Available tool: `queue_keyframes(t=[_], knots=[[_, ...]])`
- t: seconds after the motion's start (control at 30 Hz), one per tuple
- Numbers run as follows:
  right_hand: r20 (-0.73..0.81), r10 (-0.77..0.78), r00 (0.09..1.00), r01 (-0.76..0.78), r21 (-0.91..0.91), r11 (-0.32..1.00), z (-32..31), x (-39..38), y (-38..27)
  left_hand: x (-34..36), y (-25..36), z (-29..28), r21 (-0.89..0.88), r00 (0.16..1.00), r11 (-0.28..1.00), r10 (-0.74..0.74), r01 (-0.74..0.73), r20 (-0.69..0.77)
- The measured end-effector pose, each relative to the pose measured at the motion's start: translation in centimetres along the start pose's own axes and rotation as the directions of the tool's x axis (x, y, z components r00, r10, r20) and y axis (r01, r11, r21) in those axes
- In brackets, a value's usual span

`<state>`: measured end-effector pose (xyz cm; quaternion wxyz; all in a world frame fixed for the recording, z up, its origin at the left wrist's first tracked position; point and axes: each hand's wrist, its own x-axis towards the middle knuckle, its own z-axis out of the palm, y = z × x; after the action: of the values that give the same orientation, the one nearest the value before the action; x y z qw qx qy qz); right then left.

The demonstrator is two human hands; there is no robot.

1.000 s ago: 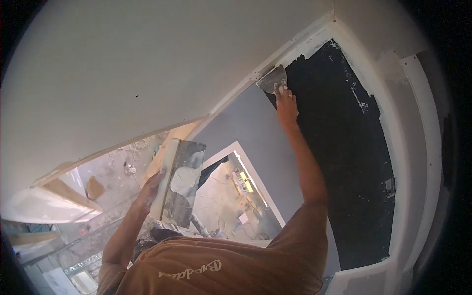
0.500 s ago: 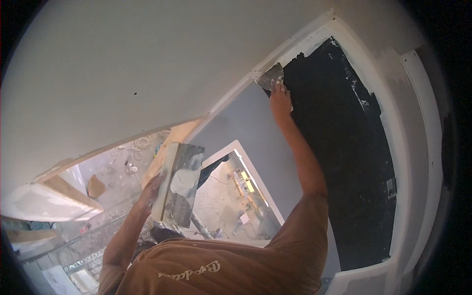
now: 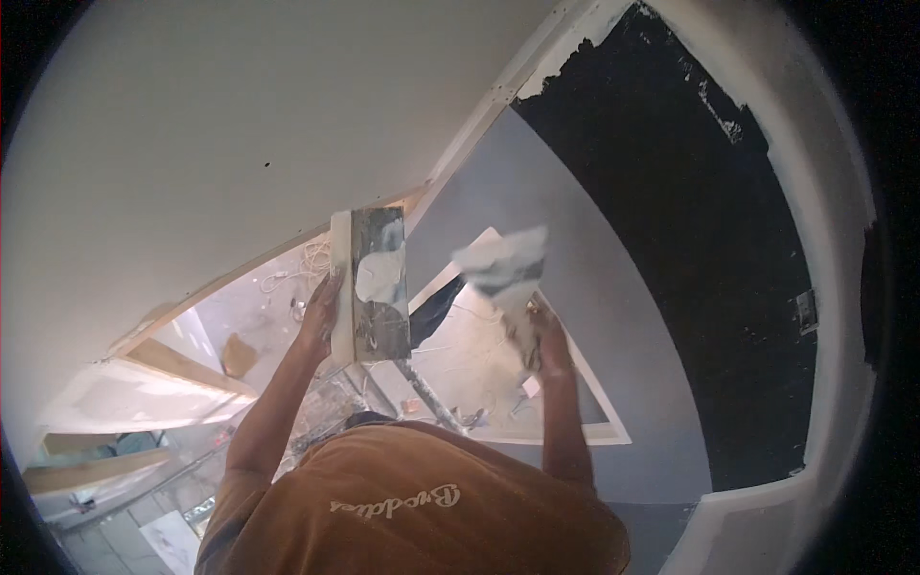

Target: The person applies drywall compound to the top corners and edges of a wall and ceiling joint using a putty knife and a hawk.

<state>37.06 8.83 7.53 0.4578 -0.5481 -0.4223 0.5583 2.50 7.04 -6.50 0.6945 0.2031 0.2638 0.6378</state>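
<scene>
My left hand (image 3: 324, 311) is closed round the pale back edge of a wide filling knife (image 3: 379, 331). Its broad metal blade faces me and carries white patches of filler (image 3: 379, 276). To the right, my right hand (image 3: 553, 347) grips a smaller filling knife (image 3: 508, 275), whose blade is coated with white filler and smeared by motion. Both tools are held up in front of my chest, a little apart from each other. Part of the right hand's fingers is blurred.
A large pale board (image 3: 211, 144) slopes overhead on the left. A black panel (image 3: 671, 220) with ragged white filler edges curves along the right, beside a grey wall (image 3: 585, 240). Below are a white-framed opening (image 3: 618, 412), cables (image 3: 316, 259) and a metal scaffold tube (image 3: 431, 393).
My right hand has come down from the panel's upper left edge with the smaller knife, now beside the wide one. My left hand and the wide knife have risen slightly.
</scene>
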Motion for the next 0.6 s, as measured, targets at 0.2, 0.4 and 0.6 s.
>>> queue_keyframes(t=[0.2, 0.4, 0.6], knots=[[0.364, 0.108, 0.925, -0.256, 0.391, 0.884, 0.8, -6.2, 12.2, 0.3, -0.8, 0.0, 0.128, 0.988, 0.991, 0.061, -0.043, -0.142], [0.403, 0.147, 0.903, -0.301, 0.352, 0.886, 3.6, -6.6, 11.9, -0.2, -1.2, 2.1, 0.273, 0.976, 0.945, 0.205, -0.178, -0.071], [0.297, 0.25, 0.922, -0.337, 0.292, 0.895, 4.2, -5.7, 12.1, -0.6, -2.0, 2.2, 0.659, 0.965, 0.722, 0.259, -0.211, 0.026]])
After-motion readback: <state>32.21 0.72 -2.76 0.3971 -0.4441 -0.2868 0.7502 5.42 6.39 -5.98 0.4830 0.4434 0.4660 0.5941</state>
